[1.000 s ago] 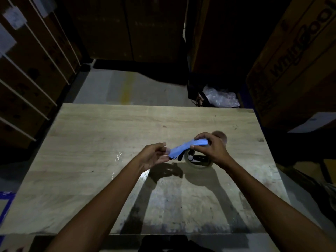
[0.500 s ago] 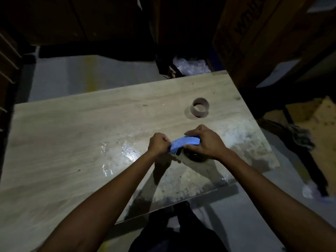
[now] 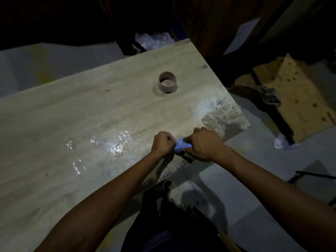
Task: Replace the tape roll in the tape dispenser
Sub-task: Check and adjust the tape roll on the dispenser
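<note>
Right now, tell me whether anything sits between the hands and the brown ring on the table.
Nothing visible does. The left hand and right hand grip the blue dispenser together; only tabletop lies between them and the brown ring farther back.

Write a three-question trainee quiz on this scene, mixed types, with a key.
1. True or false: the core touches the right hand.
2. What do the left hand and the right hand both hold? A) scissors B) blue dispenser C) knife
3. Fill in: the core stands on end on the ___.

Key: 1 false; 2 B; 3 table.
</note>
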`<state>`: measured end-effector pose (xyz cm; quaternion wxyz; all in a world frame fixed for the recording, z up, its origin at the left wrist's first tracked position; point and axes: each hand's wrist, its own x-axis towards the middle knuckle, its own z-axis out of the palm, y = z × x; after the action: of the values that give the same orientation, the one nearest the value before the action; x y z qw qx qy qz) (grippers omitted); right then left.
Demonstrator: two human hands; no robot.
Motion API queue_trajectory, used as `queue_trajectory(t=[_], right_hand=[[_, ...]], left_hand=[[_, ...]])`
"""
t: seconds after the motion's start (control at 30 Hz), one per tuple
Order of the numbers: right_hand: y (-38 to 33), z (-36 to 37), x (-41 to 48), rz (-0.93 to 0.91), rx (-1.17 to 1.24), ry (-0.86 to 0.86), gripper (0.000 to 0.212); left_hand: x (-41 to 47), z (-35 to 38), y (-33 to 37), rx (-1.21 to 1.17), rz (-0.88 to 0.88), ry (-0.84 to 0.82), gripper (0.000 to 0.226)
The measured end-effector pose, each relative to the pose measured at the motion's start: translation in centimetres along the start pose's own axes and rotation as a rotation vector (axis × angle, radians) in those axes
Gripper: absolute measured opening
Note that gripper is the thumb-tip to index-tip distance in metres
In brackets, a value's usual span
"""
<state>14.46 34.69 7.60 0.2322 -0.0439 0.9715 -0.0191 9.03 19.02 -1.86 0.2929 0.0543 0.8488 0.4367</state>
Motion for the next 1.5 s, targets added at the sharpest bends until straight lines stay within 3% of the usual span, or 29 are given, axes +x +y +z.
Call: queue_trajectory(t=[0.33, 0.73, 0.77, 0.87, 1.03, 1.17, 1.37, 1.5], right_hand=[[0.9, 2.0, -5.0, 0.147, -0.031, -0.055, 0.042], [-0.1, 2.0, -4.9, 0.200, -0.015, -0.099, 0.036], [-0.3, 1.8, -4.8, 0.190, -0.038, -0.105, 0.036], [-0.8, 1.4, -4.3, 0.175, -0.069, -0.122, 0.034], [-1.8, 0.3, -3.0, 0.175, -0.158, -0.271, 0.036], [-2.6, 0.1, -1.5, 0.188, -0.199, -0.382, 0.037], [-3.3, 0.2, 0.6, 0.180, -0.253, -0.396, 0.031], [-3.2, -0.1, 1.4, 0.164, -0.273, -0.440, 0.028]], left_hand=[[-0.6, 5.7, -0.6, 0.097, 0.066, -0.052, 0.014], [-0.7, 7.7, -1.7, 0.365, 0.341, -0.040, 0.009], [-0.9, 7.8, -2.0, 0.383, 0.399, -0.010, 0.010], [-0.9, 7.6, -2.4, 0.460, 0.550, 0.047, 0.044], [0.0, 7.6, -4.4, 0.770, 0.810, -0.087, 0.042], [-0.2, 6.5, -5.8, 0.760, 0.932, -0.119, 0.044], [-0.3, 6.0, -6.2, 0.849, 1.003, -0.173, 0.043], [-0.1, 5.6, -6.3, 0.956, 0.986, -0.238, 0.060]])
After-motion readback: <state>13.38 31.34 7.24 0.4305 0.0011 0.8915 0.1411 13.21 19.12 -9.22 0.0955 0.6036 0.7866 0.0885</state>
